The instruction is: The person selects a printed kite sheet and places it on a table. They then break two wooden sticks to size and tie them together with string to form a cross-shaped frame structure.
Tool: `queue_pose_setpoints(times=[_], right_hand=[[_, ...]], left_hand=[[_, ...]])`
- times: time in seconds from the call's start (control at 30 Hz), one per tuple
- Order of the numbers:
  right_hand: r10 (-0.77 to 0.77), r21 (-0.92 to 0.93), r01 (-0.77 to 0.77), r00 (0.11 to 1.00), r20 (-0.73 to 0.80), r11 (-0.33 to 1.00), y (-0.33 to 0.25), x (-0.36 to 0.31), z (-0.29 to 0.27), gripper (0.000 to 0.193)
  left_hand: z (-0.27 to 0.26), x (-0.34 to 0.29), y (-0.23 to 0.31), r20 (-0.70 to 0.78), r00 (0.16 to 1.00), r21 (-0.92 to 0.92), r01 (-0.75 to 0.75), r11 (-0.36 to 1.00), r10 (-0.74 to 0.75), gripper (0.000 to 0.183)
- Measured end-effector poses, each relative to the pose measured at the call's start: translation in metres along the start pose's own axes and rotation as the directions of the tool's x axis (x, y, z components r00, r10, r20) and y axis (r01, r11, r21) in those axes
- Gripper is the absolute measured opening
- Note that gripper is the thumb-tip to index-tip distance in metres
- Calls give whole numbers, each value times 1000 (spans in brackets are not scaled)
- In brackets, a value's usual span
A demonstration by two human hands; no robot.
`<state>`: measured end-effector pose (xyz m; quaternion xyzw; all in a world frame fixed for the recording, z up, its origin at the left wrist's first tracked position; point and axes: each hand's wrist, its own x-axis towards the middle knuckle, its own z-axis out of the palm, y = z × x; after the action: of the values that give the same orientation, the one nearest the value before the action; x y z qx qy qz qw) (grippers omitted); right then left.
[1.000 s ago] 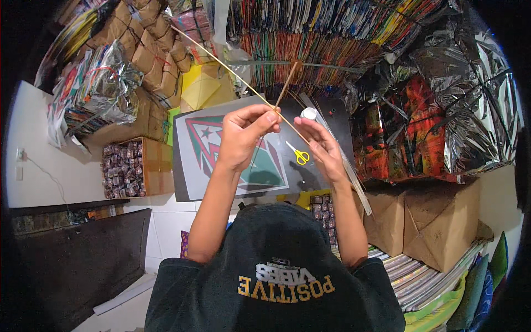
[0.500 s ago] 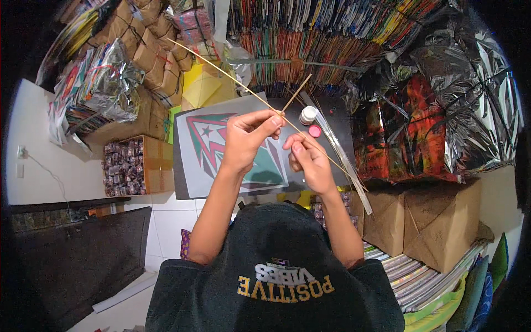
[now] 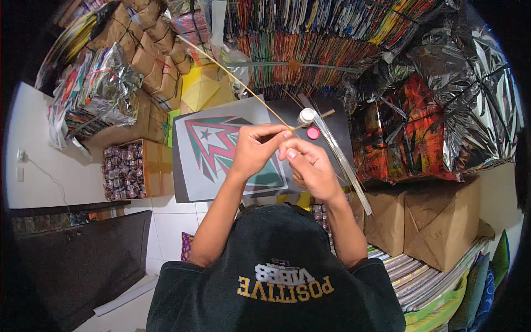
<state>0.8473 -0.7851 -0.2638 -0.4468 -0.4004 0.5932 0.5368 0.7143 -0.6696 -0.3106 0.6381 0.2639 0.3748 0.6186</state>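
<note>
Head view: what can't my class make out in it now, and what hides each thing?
All in the head view:
1. Thin stick: the pinched part, covered by the left hand.
2. Right hand: curled fingers hide its palm, so its grip is unclear.
3. Patterned sheet: partly covered by the left hand.
4. White jar: contents too small to identify.
5. Silver bundle: right side lost in the dark rim.

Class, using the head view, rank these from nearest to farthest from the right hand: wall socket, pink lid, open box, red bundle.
1. Pink lid: just beyond the right hand.
2. Red bundle: to the right.
3. Open box: to the left.
4. Wall socket: far left.
</note>
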Motion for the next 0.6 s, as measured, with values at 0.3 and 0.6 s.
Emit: queue_pose_setpoints(times=[0.3, 0.6], right_hand=[[76, 154, -62, 993, -93, 986, -25, 9, -9, 25], [9, -285, -71, 976, -216, 956, -59, -16, -84, 20]], left_hand=[[0, -5, 7, 35, 999, 250, -48, 967, 40, 16], [-46, -8, 14, 233, 972, 305, -91, 948, 18, 14]])
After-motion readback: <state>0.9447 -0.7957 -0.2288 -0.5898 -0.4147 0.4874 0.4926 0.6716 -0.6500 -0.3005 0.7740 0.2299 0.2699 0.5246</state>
